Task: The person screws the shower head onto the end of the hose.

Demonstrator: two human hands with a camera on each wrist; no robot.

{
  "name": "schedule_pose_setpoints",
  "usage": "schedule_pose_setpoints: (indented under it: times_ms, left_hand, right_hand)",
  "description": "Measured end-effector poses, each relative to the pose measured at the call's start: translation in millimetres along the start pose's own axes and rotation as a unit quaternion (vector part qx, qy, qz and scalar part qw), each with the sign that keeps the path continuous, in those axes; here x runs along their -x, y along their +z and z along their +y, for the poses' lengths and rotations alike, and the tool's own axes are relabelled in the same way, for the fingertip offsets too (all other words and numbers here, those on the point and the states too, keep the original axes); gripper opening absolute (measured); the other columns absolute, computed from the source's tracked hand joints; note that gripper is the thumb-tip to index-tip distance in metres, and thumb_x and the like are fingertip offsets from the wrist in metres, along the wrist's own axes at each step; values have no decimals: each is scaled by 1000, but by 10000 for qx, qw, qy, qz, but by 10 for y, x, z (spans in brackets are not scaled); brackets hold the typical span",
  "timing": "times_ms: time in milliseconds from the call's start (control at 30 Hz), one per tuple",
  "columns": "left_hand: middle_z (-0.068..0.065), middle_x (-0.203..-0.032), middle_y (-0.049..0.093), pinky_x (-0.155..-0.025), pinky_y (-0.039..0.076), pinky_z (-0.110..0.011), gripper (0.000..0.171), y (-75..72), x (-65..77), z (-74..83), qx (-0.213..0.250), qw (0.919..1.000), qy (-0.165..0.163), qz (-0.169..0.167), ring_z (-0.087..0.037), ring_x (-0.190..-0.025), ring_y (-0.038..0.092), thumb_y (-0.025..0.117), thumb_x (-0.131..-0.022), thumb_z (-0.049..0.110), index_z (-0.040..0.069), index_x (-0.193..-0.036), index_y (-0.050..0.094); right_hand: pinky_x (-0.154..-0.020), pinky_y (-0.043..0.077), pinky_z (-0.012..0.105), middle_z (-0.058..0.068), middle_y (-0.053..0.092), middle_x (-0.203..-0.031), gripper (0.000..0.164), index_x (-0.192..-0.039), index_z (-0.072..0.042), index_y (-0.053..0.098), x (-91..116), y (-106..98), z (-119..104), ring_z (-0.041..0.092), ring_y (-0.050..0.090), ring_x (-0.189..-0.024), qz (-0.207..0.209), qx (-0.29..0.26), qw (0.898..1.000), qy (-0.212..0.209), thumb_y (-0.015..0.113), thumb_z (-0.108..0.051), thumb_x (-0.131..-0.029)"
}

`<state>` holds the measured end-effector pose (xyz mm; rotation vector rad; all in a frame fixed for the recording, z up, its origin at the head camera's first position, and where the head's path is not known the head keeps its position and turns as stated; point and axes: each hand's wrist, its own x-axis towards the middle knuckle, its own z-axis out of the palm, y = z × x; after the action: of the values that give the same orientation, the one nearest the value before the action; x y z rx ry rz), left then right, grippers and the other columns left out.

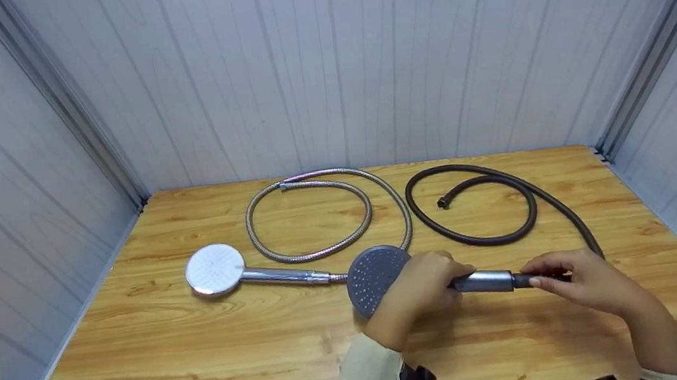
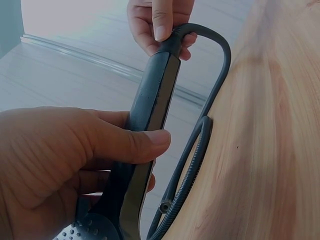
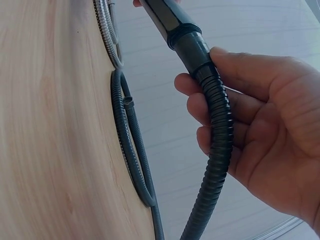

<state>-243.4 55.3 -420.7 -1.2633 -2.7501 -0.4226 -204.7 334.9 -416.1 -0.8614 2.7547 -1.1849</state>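
My left hand [image 1: 420, 282] grips the handle of a dark grey shower head [image 1: 375, 278], thumb across the handle in the left wrist view. The round spray face shows to the left of the hand. At the other end of the handle, my right hand [image 1: 591, 282] curls its thumb and fingers round the end of a black shower hose [image 3: 218, 117], just below its connector [image 3: 192, 52]. That connector meets the end of the handle; whether it is screwed tight I cannot tell. The rest of the hose [image 1: 478, 241] loops behind on the table.
A chrome shower head [image 1: 215, 270] lies at the left on the wooden table [image 1: 218, 363]. Its coiled metal hose [image 1: 305, 257] runs behind the dark shower head. Pale panel walls [image 1: 337, 69] enclose the table at the back and both sides.
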Motion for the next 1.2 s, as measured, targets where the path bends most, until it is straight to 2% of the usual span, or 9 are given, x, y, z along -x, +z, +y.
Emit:
schedule_pose_setpoints:
  times_ms: [300, 433, 567, 667, 833, 1200]
  left_hand:
    - [10, -79, 59, -61, 41, -18, 36, -15, 12, 2, 82, 10000, -35, 44, -5, -67, 48, 76, -78, 10, 27, -110, 74]
    - [10, -78, 59, -61, 40, -18, 35, -12, 11, 0, 63, 10000, -30, 53, -5, -67, 48, 76, -78, 10, 26, -108, 75]
    - [10, -78, 59, -60, 40, -19, 34, -10, 11, -4, -7, 10000, -34, 50, -5, -67, 47, 76, -77, 11, 26, -108, 74]
    - [10, -78, 59, -60, 40, -20, 34, -14, 12, -8, -20, 10000, -53, 22, -5, -67, 47, 77, -77, 12, 27, -108, 74]
    - [10, -79, 60, -61, 41, -19, 34, -16, 10, -10, 56, 10000, -50, 16, -5, -67, 48, 77, -78, 11, 26, -108, 74]
    - [10, -83, 62, -65, 43, -18, 38, -1, 7, -16, 108, 9999, -87, -7, -3, -70, 49, 79, -77, 13, 27, -111, 74]
  right_hand:
    - [-65, 52, 27, 4, 71, -103, 18, -111, -9, 71, -11, 1, -17, 11, 65, -83, -35, 18, 9999, 139, 62, -15, -97]
    - [-61, 50, 27, 2, 70, -98, 17, -111, -9, 70, -10, 4, -18, 10, 62, -77, 24, -88, 9998, 167, 63, -13, -96]
    - [-58, 47, 27, 1, 68, -93, 17, -110, -9, 68, -5, 16, -6, 12, 58, -69, 187, -174, 9997, -47, 66, -8, -93]
    - [-59, 48, 26, 3, 66, -91, 21, -109, -10, 67, -4, 26, 2, 14, 57, -69, 272, -178, 9993, -187, 71, -6, -88]
    - [-61, 49, 26, 2, 64, -92, 26, -106, -12, 66, -14, 32, -6, 14, 57, -71, 243, -137, 9995, -125, 78, -9, -83]
    - [-62, 50, 27, 0, 65, -87, 24, -103, -13, 67, -8, 33, -18, 14, 58, -70, 169, -148, 9997, 49, 77, -7, -83]
